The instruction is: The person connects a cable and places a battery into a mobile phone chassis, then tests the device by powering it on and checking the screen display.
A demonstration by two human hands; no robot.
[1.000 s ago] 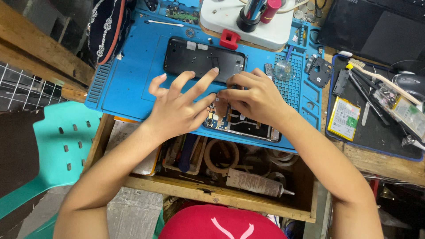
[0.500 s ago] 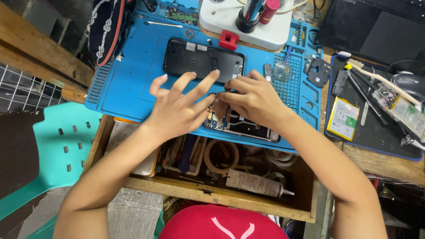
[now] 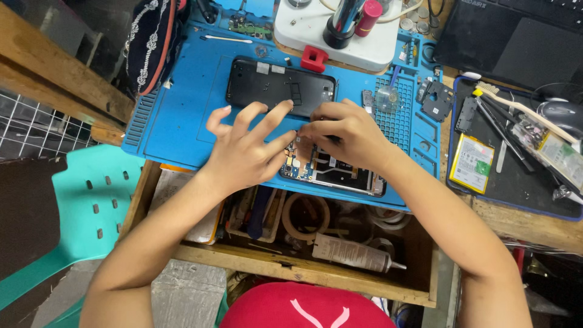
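**2 hands at work on an opened phone, centre of frame**

The opened phone (image 3: 333, 172) lies on the blue repair mat (image 3: 182, 127), just below centre, its circuit board exposed. The left hand (image 3: 246, 152) rests on the phone's left end, fingers spread and loose, holding nothing, only pinning the phone down. The right hand (image 3: 343, 130) is pinched shut at thumb and forefinger over the phone's upper edge; what its grip holds is too small to make out.

Above the hands lies the black back cover (image 3: 276, 88), inner side up. A yellow battery (image 3: 472, 163) sits at right on a black mat (image 3: 516, 176). Below, an open drawer (image 3: 303, 267) holds a glue tube (image 3: 352, 252).

To do this well, I judge the left hand should keep the phone flat and steady, while the pinch stays light and close to the board, so small parts neither bend nor spring off.
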